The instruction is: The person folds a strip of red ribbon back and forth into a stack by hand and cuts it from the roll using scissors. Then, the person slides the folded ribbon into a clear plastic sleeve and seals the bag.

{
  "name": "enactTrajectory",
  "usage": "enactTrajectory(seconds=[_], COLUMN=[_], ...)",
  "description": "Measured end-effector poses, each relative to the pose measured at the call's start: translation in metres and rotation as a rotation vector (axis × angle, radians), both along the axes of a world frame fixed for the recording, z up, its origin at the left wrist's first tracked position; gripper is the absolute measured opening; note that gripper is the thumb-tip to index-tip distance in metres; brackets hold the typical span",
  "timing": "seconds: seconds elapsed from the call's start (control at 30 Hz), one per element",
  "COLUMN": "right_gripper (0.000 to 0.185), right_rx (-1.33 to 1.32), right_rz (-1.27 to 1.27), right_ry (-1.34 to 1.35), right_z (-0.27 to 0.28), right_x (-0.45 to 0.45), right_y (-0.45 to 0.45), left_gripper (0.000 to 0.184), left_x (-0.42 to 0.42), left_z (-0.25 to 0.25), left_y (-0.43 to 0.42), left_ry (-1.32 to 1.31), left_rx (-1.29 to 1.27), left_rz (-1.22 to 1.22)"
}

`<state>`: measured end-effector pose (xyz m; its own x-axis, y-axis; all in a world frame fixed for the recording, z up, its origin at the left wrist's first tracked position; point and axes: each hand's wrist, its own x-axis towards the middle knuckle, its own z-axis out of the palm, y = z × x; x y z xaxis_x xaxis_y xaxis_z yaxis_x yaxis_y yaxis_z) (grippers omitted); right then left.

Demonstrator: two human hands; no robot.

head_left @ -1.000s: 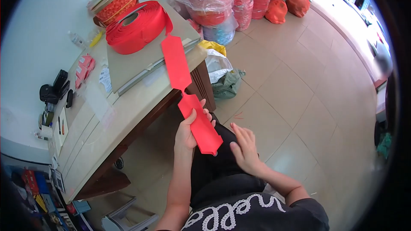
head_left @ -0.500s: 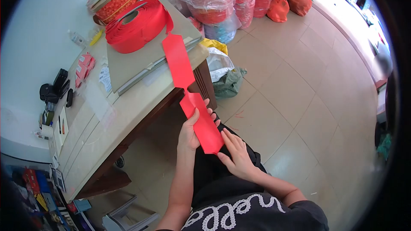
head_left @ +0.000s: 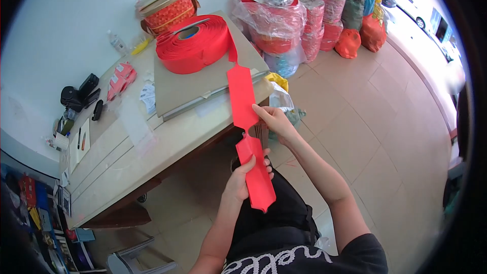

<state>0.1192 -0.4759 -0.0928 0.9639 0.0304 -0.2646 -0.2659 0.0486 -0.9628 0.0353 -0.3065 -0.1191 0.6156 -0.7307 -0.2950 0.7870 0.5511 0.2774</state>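
First, the red strip (head_left: 244, 114): it runs from the roll on the bench, past the near edge, and down to your left hand above your lap.
Lower panel (head_left: 261, 187): its long sides stand up like a shallow trough; too hard a squeeze could crease it off the line.
Narrow neck (head_left: 246, 133): this joins the lower panel to the upper panel (head_left: 240, 91) and looks the weakest place; if your two hands pull apart or twist against each other, it could tear.
Left hand (head_left: 237, 181): you have it closed around the lower panel, thumb over the face, fingers curled round the far side, with only the panel between them.
Right hand (head_left: 273, 116): you seem to pinch the right edge of the upper panel between thumb and forefinger, leaving almost no gap; the other fingers are partly hidden. A sideways tug here could kink the edge.
Roll (head_left: 195, 53): it lies on its side on a grey board (head_left: 177, 91); a sharp pull could drag it forward or loosen its turns.
Bench (head_left: 114, 167): it carries the board, and its edge could scuff the strip if you draw it tight.
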Motion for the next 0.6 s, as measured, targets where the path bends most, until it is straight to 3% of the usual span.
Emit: enactTrajectory(seconds=[0.17, 0.37, 0.6], right_gripper=[0.037, 0.023, 0.019], right_rx=[0.168, 0.094, 0.067], right_rz=[-0.028, -0.050, -0.078], right_ry=[-0.054, -0.038, -0.173], right_z=[0.010, 0.031, 0.036], right_x=[0.030, 0.059, 0.081], right_y=[0.006, 0.000, 0.002], left_gripper=[0.040, 0.041, 0.041], left_x=[-0.001, 0.002, 0.001], left_z=[0.004, 0.002, 0.006], left_y=[0.001, 0.002, 0.002], left_ry=[0.038, 0.050, 0.055], left_rx=[-0.089, -0.092, -0.096], left_rz=[-0.032, -0.056, -0.044])
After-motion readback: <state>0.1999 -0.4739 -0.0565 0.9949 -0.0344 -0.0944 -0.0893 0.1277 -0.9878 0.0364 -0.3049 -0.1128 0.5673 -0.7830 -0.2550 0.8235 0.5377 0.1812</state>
